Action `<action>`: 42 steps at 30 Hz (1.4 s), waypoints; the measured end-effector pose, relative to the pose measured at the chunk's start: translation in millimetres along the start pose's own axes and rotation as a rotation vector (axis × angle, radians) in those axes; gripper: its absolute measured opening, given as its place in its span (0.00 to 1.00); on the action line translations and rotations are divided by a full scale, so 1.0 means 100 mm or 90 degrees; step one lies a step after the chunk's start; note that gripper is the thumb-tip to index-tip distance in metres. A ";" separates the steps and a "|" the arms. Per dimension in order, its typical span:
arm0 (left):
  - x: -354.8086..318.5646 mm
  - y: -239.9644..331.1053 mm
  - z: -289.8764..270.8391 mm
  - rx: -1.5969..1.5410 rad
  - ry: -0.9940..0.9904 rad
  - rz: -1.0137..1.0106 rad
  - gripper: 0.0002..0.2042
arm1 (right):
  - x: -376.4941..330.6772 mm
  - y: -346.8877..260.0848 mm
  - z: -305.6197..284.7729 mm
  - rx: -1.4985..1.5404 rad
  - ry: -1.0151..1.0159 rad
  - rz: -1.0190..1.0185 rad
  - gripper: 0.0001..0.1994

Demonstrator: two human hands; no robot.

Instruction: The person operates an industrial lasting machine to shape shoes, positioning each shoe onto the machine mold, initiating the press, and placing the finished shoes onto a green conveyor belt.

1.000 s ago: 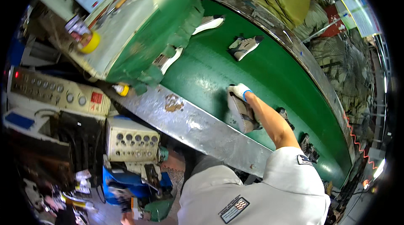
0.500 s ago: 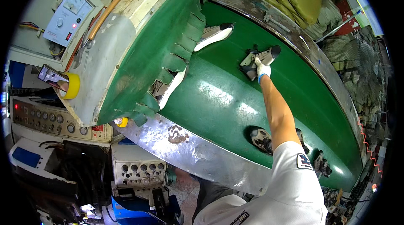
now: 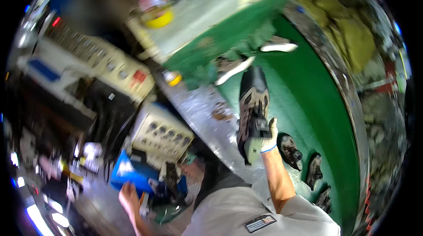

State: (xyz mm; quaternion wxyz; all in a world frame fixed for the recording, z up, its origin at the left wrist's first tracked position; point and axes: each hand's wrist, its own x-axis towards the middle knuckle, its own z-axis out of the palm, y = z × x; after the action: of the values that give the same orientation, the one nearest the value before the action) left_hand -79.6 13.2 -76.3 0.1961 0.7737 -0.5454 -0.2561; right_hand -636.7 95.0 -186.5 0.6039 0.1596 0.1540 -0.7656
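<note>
My right hand (image 3: 269,135), in a white glove with a blue cuff, grips a beige and black shoe upper on a last (image 3: 254,99) near its lower end. The upper is held above the chute's near edge, its black toe pointing away from me. At the lower left, my bare left hand (image 3: 128,195) hangs beside a blue machine part (image 3: 132,172); motion smears its fingers. To the right of my right hand, a dark patterned shoe (image 3: 291,151) and two more dark shoe pieces lie in the green chute (image 3: 317,99).
Two beige shoes with white soles, one nearer (image 3: 233,69) and one farther (image 3: 280,45), stick out under a torn green curtain (image 3: 202,57). A knobbed control panel (image 3: 165,134) stands at left. Yellowish sacks (image 3: 348,28) lie beyond the chute. A metal ledge (image 3: 207,112) borders it.
My right hand has lifted the shoe upper from the far part of the chute and brought it toward me. The view has swung left, and my left hand has come into sight.
</note>
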 end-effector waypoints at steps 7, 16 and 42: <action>0.40 1.12 0.09 -0.713 -0.383 -0.007 0.24 | -0.20 2.39 1.49 -0.530 -0.279 0.290 0.39; 0.48 -0.38 -0.75 -0.747 -0.047 -0.095 0.06 | -0.48 4.01 1.83 -0.737 -0.323 0.357 0.29; 0.77 -0.76 -0.90 -0.898 0.184 -0.048 0.19 | -0.18 5.67 1.48 -0.720 -0.348 0.196 0.19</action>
State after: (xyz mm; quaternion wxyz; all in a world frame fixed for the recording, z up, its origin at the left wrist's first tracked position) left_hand 53.1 -32.4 -63.0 0.7103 0.5069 -0.1918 -0.4492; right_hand -89.0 -78.9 -69.7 0.7151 -0.3635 0.3498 -0.4839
